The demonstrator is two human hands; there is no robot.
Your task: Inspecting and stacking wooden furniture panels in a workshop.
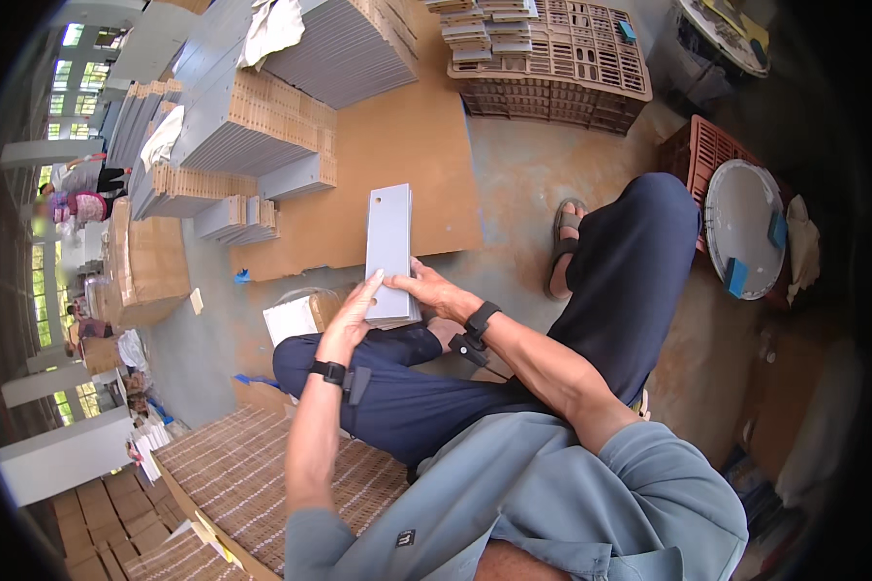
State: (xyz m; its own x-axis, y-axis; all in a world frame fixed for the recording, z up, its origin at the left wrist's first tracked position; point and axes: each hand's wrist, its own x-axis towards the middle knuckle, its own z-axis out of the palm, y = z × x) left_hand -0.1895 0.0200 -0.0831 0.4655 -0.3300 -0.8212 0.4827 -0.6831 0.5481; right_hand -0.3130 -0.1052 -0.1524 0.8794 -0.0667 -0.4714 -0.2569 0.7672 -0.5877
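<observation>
A short stack of narrow, light grey boards (389, 232), with a small round hole near the far end, stands out in front of my knees. My left hand (351, 308) grips its near left side, the thumb lying over the top board. From the right, my right hand (432, 290) clasps the same stack, its thumb across the top face close to the left thumb. The fingers below the boards are hidden. Beyond the stack lies a flat brown sheet (426, 184) on the floor.
Tall piles of grey boards (271, 116) stand at far left, with white cloths on them. A brown plastic crate (552, 97) bears more boards. At right, a round white lid (744, 228) leans by a red crate (702, 160). A slatted brown surface (252, 484) lies near left.
</observation>
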